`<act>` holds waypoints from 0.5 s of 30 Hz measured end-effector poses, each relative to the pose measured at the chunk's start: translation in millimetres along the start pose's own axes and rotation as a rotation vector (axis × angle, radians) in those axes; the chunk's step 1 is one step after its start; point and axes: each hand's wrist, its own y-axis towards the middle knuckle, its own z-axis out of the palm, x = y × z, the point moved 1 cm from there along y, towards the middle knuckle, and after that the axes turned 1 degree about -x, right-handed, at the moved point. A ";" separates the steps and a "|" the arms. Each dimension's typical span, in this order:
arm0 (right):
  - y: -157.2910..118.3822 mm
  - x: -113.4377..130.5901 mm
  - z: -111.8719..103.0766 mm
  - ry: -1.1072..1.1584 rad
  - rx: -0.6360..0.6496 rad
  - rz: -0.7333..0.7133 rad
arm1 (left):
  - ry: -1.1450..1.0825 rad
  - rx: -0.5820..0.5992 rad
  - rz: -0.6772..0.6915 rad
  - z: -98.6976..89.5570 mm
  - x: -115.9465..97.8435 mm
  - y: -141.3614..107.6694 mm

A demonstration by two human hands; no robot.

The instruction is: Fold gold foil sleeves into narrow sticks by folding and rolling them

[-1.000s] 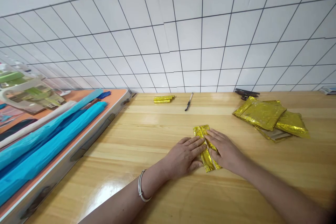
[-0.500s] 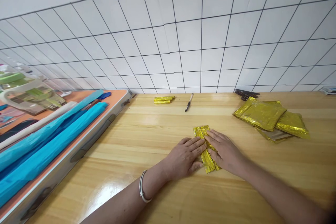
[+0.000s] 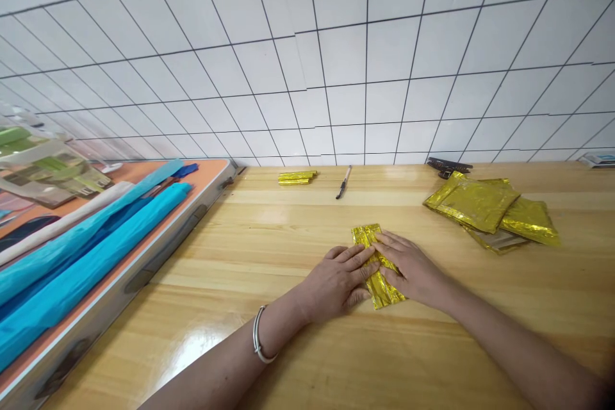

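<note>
Resting palm-down with fingers outstretched, the left hand (image 3: 342,278) and the right hand (image 3: 412,269) both touch a creased gold foil piece (image 3: 384,293), neither closed around it, on the wooden table (image 3: 230,301) between four and five o'clock from the middle of the view. Seen from the foil, a pen (image 3: 343,184) lies at eleven o'clock, narrow gold strips (image 3: 295,181) near half past ten, and overlapping gold packets (image 3: 483,204) at two.

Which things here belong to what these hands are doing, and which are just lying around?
Seems part of it:
gold foil piece, under left hand and right hand
perhaps folded foil strips and gold packets, similarly coloured

Apparently just lying about:
pen
black clip
blue bundles
</note>
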 end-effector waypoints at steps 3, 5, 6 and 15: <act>-1.0 -1.0 -3.3 -0.032 0.062 -0.015 | -0.023 0.021 0.002 0.8 -2.1 -0.6; -1.9 -1.8 -4.4 -0.047 0.087 -0.024 | -0.039 0.026 0.000 1.4 -3.8 -1.3; -2.4 -1.9 -4.5 -0.053 0.096 -0.026 | -0.042 0.029 -0.007 1.8 -4.8 -1.5; -5.9 3.9 -4.0 -0.109 0.127 0.002 | 0.013 0.025 -0.091 8.4 -19.6 2.7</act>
